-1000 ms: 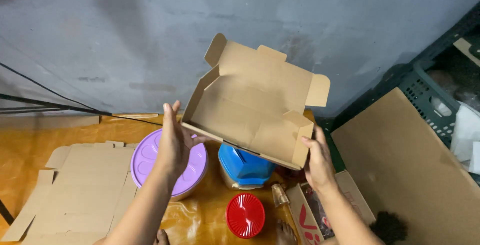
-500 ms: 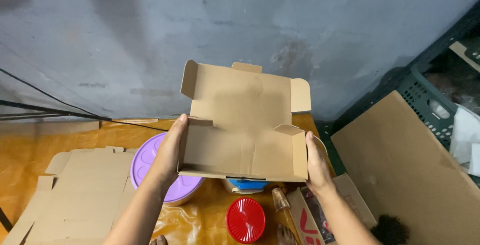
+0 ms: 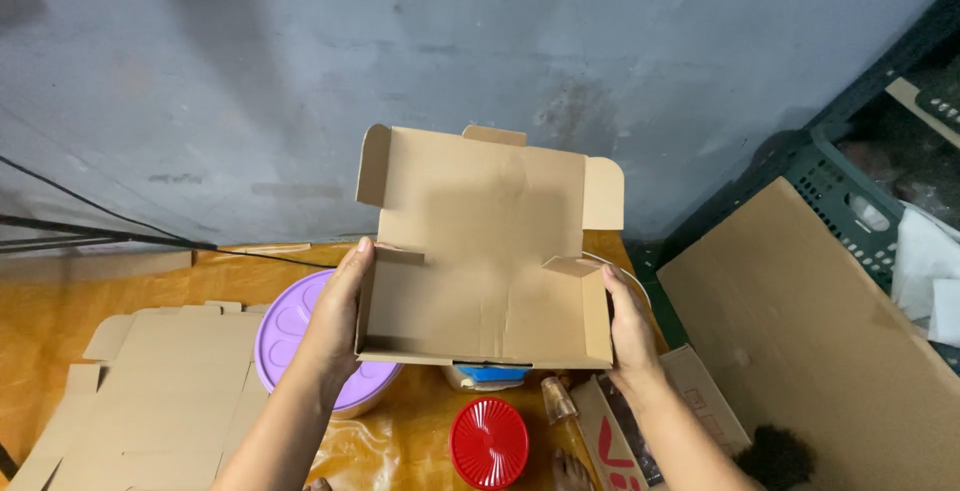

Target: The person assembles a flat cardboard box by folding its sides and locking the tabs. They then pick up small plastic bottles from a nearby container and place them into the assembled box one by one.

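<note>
Hands: left hand [image 3: 335, 316] and right hand [image 3: 630, 326] each closed on a side of the half-folded cardboard box [image 3: 485, 251], above the purple lid [image 3: 285, 336].

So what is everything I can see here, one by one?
Cardboard box: one, brown, half folded with lid flaps open, held up between both hands.
Flat cardboard blanks: a stack, brown, lying on the table at lower left.
Round lid: one, lilac, on a container behind the left hand.
Round ribbed lid: one, red, on the table below the box.
Blue thing: one, mostly hidden under the box.
Printed carton: one, brown with red marks, lower right.
Large cardboard sheet: one, brown, leaning at right.
Crate: one, dark green, far right.
Table: one, covered in orange-yellow.
Wall: grey, behind.
Left hand: on the box's left side.
Right hand: on the box's right side.
</note>
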